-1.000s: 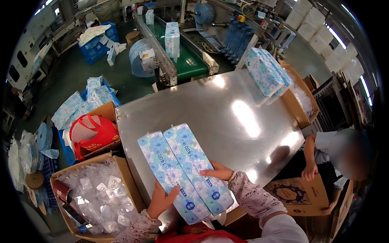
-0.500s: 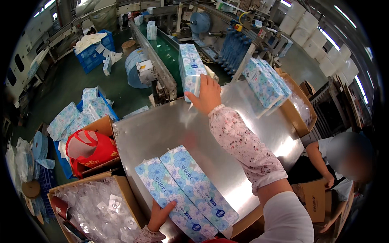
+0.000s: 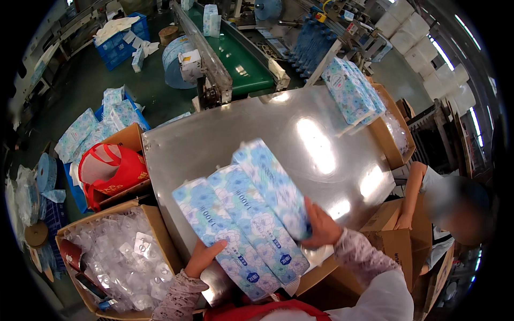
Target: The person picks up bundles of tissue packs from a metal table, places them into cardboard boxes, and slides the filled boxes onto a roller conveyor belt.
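Three blue flower-printed tissue packs lie side by side at the near end of a steel table [image 3: 230,123]. My left hand [image 3: 202,259] grips the edge of the leftmost tissue pack [image 3: 227,249], its thumb on top and its other fingers mostly hidden at the side. The middle tissue pack [image 3: 251,214] lies against it. My right hand [image 3: 323,224] holds the slightly blurred right-hand tissue pack [image 3: 273,187] by its near end, against the middle one and shifted a little farther away. Two more packs [image 3: 350,91] stand together at the table's far right corner.
A green conveyor belt [image 3: 243,67] ends at the table's far edge, carrying a pack [image 3: 211,21]. An open carton of clear plastic pieces [image 3: 118,257] and a red bag [image 3: 113,170] stand left. On the right, a co-worker's arm [image 3: 411,195] reaches into a cardboard box [image 3: 393,241].
My right hand has brought a tissue pack from the conveyor's end back toward me, beside the two near packs. My left hand stays at the leftmost pack. The co-worker's arm has moved at the box.
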Action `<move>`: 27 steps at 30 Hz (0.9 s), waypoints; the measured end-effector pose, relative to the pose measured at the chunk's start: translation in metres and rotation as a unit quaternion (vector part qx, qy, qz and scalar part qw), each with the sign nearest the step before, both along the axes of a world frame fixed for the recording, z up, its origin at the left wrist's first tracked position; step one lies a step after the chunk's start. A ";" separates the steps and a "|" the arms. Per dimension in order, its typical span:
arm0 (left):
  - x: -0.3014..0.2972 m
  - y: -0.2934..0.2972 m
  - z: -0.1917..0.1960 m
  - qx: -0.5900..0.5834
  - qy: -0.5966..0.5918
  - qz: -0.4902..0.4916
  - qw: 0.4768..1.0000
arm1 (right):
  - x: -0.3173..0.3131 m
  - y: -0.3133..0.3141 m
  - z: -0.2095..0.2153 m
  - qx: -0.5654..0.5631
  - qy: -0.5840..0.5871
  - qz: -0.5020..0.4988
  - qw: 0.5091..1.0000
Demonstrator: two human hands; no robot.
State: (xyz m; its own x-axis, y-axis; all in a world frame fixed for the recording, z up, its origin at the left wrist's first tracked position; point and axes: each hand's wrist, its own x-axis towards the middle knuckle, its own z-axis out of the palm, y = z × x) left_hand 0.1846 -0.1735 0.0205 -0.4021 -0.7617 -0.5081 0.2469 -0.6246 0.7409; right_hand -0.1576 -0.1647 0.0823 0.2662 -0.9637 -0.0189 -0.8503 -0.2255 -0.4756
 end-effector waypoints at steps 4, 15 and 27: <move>0.002 -0.002 0.004 0.035 0.017 -0.067 0.997 | -0.012 0.032 0.005 0.269 -0.168 -0.005 0.948; 0.004 0.015 -0.032 -0.067 0.033 -0.122 0.990 | -0.008 0.035 -0.065 0.323 -0.678 -0.153 0.643; -0.096 0.086 0.053 -0.397 0.004 -0.662 0.636 | -0.067 0.351 0.169 0.046 -0.508 -0.218 0.832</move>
State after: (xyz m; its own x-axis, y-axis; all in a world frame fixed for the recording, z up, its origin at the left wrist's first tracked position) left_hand 0.0886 -0.0875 0.0738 -0.9581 0.2313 -0.1689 -0.1005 0.2805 0.9546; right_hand -0.2245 0.1863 0.2517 -0.1850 -0.9797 -0.0777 0.0101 0.0771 -0.9970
